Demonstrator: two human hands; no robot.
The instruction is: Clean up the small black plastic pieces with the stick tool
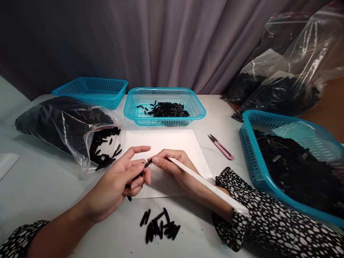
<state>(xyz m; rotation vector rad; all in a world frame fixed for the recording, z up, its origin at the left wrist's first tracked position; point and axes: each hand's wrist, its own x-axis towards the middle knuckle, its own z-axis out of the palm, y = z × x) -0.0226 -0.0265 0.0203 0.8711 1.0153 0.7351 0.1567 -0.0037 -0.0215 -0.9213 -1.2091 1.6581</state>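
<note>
a grey curtain point(172, 43) hangs beyond the white table point(199, 229). to your right sits a blue basket point(251, 154) heaped with dark pieces; to your left, a clear bag point(61, 123) spills black bits. a smaller basket point(197, 113) stands far beyond the paper point(161, 141). over the paper, your right hand point(180, 172) holds a white stick point(204, 182) like a pen, thumb and finger together; your left hand point(120, 175) faces it. loose strips point(149, 231) lie near you, pink snips point(221, 147) right of the paper. your left thumb and fingers pinch a black strip point(148, 163) between both hands.
</note>
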